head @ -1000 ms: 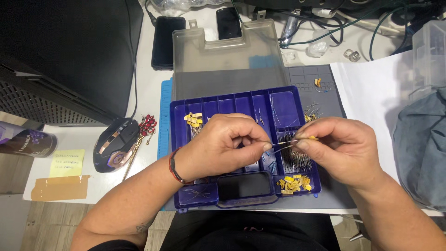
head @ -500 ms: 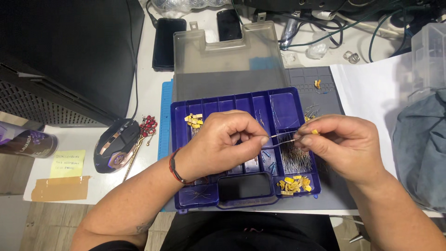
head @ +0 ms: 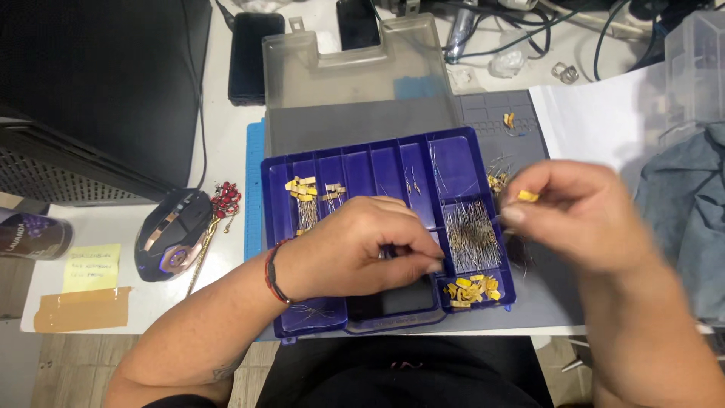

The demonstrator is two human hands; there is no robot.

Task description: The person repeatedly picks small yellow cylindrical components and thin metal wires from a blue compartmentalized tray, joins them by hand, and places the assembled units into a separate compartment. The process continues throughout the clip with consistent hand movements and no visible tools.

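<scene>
left hand pinched, contents hidden, over blue tray | right hand at 3 o'clock grasping yellow component | several compartments already stocked, loose parts outside at 1 o'clock

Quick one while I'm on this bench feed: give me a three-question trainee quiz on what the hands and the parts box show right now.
1. True or false: the right hand pinches a small yellow component above the blue organizer box.
2. Where do the left hand fingertips rest?
A. on the computer mouse
B. over the box's dividers, beside the bundle of wire-leaded parts
C. on the sticky note
3. Fill in: the box's clear lid lies ____, hinged away from the person.

Key: 1 true; 2 B; 3 open
</scene>
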